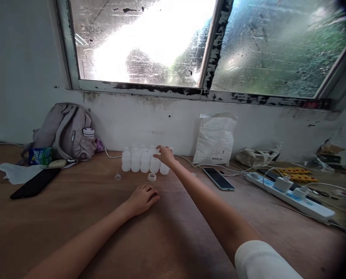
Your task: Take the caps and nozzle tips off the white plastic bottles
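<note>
Small frosted white feeding bottles (135,161) stand upright in close rows by the wall. My right hand (165,154) reaches over the right end of the rows. Its thumb and index finger are apart and slightly bent around a bottle top; whether they touch it I cannot tell. My left hand (143,198) lies on the table with loosely spread fingers, holding nothing. In front of the bottles is a whitish screw ring (152,177). A clear silicone teat (117,176) sits to its left.
A grey backpack (65,131) leans at the left wall, with a black tablet-like slab (36,183) before it. To the right are a white package (215,139), a phone (218,179) and a power strip (292,197) with cables. A window is above.
</note>
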{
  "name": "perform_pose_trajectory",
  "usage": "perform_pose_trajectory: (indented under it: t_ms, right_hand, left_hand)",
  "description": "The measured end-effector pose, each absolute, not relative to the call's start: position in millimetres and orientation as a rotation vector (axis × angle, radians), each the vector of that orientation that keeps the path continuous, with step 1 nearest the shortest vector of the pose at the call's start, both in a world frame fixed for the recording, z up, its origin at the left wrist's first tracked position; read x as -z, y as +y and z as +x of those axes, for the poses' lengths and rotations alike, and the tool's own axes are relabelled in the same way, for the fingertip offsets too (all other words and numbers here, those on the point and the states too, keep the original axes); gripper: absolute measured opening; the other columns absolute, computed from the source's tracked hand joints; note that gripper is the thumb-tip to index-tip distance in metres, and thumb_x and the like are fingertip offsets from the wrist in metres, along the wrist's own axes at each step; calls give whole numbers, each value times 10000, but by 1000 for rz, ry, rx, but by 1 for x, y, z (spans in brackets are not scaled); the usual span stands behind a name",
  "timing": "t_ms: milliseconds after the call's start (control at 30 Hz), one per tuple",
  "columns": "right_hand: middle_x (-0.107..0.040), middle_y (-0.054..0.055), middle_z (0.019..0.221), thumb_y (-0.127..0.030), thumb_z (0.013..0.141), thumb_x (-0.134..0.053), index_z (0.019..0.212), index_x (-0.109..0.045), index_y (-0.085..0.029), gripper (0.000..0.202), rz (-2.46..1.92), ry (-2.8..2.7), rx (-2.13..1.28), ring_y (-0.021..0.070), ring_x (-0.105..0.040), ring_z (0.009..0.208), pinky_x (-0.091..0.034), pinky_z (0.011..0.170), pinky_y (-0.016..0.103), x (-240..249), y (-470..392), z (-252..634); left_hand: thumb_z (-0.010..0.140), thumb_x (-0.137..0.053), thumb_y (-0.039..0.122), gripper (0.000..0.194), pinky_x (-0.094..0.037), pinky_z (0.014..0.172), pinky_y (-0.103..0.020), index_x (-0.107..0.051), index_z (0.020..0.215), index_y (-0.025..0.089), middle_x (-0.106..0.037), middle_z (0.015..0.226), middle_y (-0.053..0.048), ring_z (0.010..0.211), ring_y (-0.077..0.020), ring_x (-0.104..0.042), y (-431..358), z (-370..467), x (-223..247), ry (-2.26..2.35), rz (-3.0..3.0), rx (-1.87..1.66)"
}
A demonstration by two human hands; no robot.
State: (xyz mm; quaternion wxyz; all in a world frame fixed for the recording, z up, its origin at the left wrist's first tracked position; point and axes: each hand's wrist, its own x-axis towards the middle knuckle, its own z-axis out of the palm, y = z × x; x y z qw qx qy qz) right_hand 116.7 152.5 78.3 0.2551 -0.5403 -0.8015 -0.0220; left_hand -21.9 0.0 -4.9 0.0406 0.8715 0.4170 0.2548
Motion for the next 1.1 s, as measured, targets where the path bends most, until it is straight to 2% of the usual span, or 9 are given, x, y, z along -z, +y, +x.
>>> perform_pose_trajectory:
  t_ms: [233, 400, 467, 567, 633, 767, 900, 967, 1100]
  right_hand:
    - [-576, 72, 942, -360, 724, -541, 1039, -420, -211, 369, -1476, -2169, 58, 255, -438, 956, -293, 750, 364, -76, 152, 114]
    - [-529, 114, 1035, -360, 708, -558, 1084, -408, -183, 441, -1429, -2109, 151, 282, -406, 1001, -298, 777, 373, -79, 140, 116]
    - [-515, 110, 1046, -307, 762, -495, 1074, -422, -178, 345, -1292, -2074, 258, 261, -403, 1007, -293, 806, 360, -77, 128, 117]
    - [-532, 82, 957, -221, 830, -362, 989, -470, -185, 195, -1081, -2176, 294, 200, -457, 923, -316, 795, 306, -60, 107, 119]
    - [-531, 77, 914, -223, 831, -360, 945, -485, -184, 174, -1077, -2296, 229, 180, -492, 838, -349, 732, 277, -40, 94, 119]
    - [-530, 89, 912, -277, 791, -443, 887, -475, -177, 142, -1233, -2349, 140, 193, -512, 812, -363, 703, 289, 3, 82, 118]
    - [-547, 71, 840, -284, 773, -458, 864, -440, -176, 143, -1214, -2310, 80, 198, -513, 808, -365, 705, 303, 19, 75, 120]
    - [-554, 69, 842, -289, 760, -471, 873, -432, -177, 164, -1140, -2329, 33, 202, -516, 813, -371, 699, 301, 17, 68, 124]
    - [-566, 74, 900, -298, 758, -475, 924, -427, -187, 206, -1029, -2374, -29, 207, -527, 829, -384, 725, 315, 12, 45, 139]
  left_hand:
    - [848, -315, 395, 323, -367, 855, -346, -550, 998, 232, -565, 984, -42, 948, -190, -483, 1, -22, 5, 1271, 2658, -790]
    - [853, -305, 385, 323, -372, 847, -333, -548, 996, 227, -570, 977, -38, 941, -186, -490, 0, -22, 6, 1274, 2677, -776]
    - [857, -298, 377, 320, -370, 850, -332, -550, 982, 226, -580, 957, -36, 937, -184, -496, 1, -22, 6, 1258, 2686, -786]
    - [850, -318, 356, 291, -367, 848, -339, -564, 922, 217, -592, 902, -42, 910, -191, -509, 4, -26, 6, 1300, 2685, -844]
    - [835, -353, 330, 247, -373, 837, -348, -554, 911, 209, -584, 901, -52, 899, -202, -508, 9, -33, 4, 1394, 2643, -962]
    - [800, -396, 268, 207, -346, 885, -377, -483, 978, 207, -528, 986, -71, 979, -222, -463, 27, -60, -1, 1707, 2437, -1390]
    - [716, -494, 270, 380, -322, 915, -392, -397, 1071, 172, -441, 1094, -113, 1075, -247, -400, 48, -97, 6, 2050, 2125, -1631]
    - [664, -544, 284, 435, -309, 912, -435, -403, 1055, 153, -435, 1106, -126, 1096, -275, -380, 55, -114, 12, 2198, 1903, -1572]
    - [622, -583, 327, 258, -307, 844, -534, -519, 804, 156, -542, 982, -141, 1071, -362, -399, 62, -134, 19, 2165, 1622, -1276]
